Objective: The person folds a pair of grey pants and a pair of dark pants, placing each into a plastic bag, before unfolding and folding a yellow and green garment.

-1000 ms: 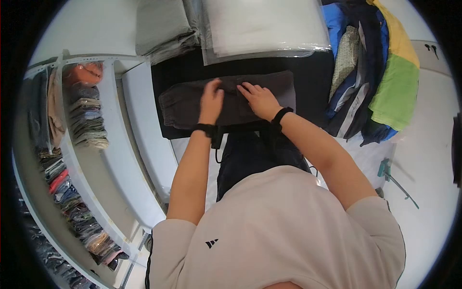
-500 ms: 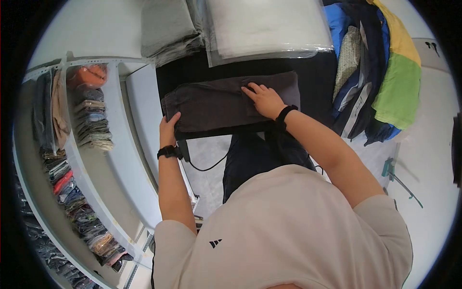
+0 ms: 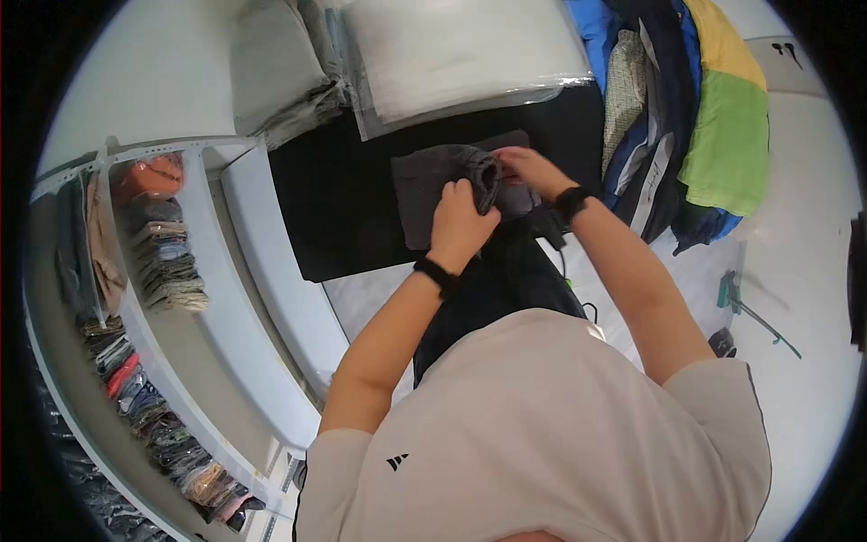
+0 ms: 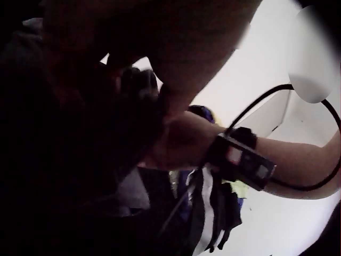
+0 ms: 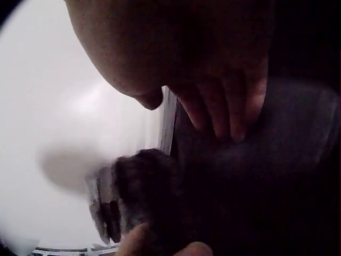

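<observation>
Dark grey trousers (image 3: pixel 418 199) lie partly folded over on the black table (image 3: pixel 334 208) in the head view. My left hand (image 3: pixel 462 221) grips their gathered elastic end (image 3: pixel 488 181), which stands up in a loop above the cloth. Just to the right, my right hand (image 3: pixel 522 167) rests on the flat part of the trousers. Its fingers (image 5: pixel 234 112) look nearly straight against the cloth in the right wrist view, where left fingertips (image 5: pixel 136 240) show at the bunched edge. The left wrist view is very dark; the right hand (image 4: pixel 184 138) appears beyond the left.
Stacked clear plastic bags (image 3: pixel 470 59) and grey bags (image 3: pixel 275 68) lie along the table's back. Colourful jackets (image 3: pixel 731 126) hang over its right side. Shelves (image 3: pixel 226 343) of packed clothes stand at left. A cable (image 4: pixel 261 96) runs from the right wrist camera.
My left hand went to the trousers' left end, then brought that end rightwards, folding it over. My right hand shifted a little right and stayed at the right part of the trousers.
</observation>
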A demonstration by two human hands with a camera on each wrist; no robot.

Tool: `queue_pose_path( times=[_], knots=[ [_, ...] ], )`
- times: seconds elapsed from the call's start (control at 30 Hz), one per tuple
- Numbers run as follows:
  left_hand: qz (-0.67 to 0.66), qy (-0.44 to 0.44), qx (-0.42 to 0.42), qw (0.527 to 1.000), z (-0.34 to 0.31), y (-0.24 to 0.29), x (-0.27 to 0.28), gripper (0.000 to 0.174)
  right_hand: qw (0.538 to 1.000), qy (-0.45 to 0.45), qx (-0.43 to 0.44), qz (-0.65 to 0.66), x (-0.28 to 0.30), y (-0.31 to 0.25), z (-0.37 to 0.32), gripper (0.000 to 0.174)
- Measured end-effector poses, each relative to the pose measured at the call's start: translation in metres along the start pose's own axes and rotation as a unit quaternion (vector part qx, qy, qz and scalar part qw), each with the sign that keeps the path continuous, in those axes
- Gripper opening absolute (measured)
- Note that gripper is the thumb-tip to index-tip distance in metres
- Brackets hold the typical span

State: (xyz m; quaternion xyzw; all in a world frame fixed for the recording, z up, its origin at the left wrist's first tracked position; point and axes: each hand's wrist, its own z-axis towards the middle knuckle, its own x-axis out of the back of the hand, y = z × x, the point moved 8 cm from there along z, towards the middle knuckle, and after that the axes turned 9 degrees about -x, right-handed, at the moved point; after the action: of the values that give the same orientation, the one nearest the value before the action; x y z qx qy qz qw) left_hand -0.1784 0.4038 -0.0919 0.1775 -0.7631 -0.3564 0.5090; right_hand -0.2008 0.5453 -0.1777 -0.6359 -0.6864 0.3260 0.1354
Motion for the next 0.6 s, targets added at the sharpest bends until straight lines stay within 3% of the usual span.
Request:
queue_pose_path(
  times=[0.03, 0.07, 0.17, 0.23, 0.3, 0.4, 0.43, 0.5, 0.53, 0.6],
  knots=[
    [-0.004, -0.002, 0.001, 1.0, 0.002, -0.011, -0.013, 0.036, 0.996, 0.047, -0.061, 0.053, 0.018, 0.006, -0.011, 0.036],
    [-0.055, -0.018, -0.04, 0.998, 0.007, -0.012, -0.032, 0.038, 0.995, 0.052, -0.064, 0.049, 0.023, 0.007, -0.018, 0.036],
    [-0.082, -0.049, -0.091, 0.991, 0.003, -0.017, -0.042, 0.041, 0.997, 0.06, -0.021, -0.053, 0.026, 0.012, -0.021, 0.044],
    [-0.13, -0.041, -0.148, 0.979, -0.01, -0.01, -0.023, 0.034, 0.975, 0.114, 0.076, -0.173, 0.023, 0.026, -0.003, 0.046],
    [-0.08, -0.048, -0.201, 0.975, -0.026, -0.002, -0.011, 0.029, 0.97, 0.137, 0.086, -0.18, 0.018, 0.024, -0.003, 0.045],
    [-0.064, -0.233, -0.325, 0.915, -0.06, 0.019, -0.044, 0.032, 0.985, 0.086, 0.099, -0.111, 0.016, 0.023, 0.0, 0.046],
    [-0.063, -0.236, -0.326, 0.913, -0.063, 0.02, -0.054, 0.032, 0.992, 0.061, 0.078, -0.084, 0.016, 0.021, -0.002, 0.045],
    [0.073, -0.182, -0.385, 0.902, -0.068, 0.026, -0.066, 0.04, 0.996, 0.037, 0.057, -0.056, 0.017, 0.014, -0.012, 0.044],
    [0.125, -0.188, -0.362, 0.904, -0.065, 0.018, -0.075, 0.051, 0.999, 0.007, 0.045, -0.012, 0.015, 0.01, -0.018, 0.044],
    [0.168, -0.186, -0.33, 0.91, -0.061, 0.0, -0.091, 0.055, 0.999, -0.022, 0.03, 0.029, 0.021, 0.013, -0.021, 0.045]
  ],
)
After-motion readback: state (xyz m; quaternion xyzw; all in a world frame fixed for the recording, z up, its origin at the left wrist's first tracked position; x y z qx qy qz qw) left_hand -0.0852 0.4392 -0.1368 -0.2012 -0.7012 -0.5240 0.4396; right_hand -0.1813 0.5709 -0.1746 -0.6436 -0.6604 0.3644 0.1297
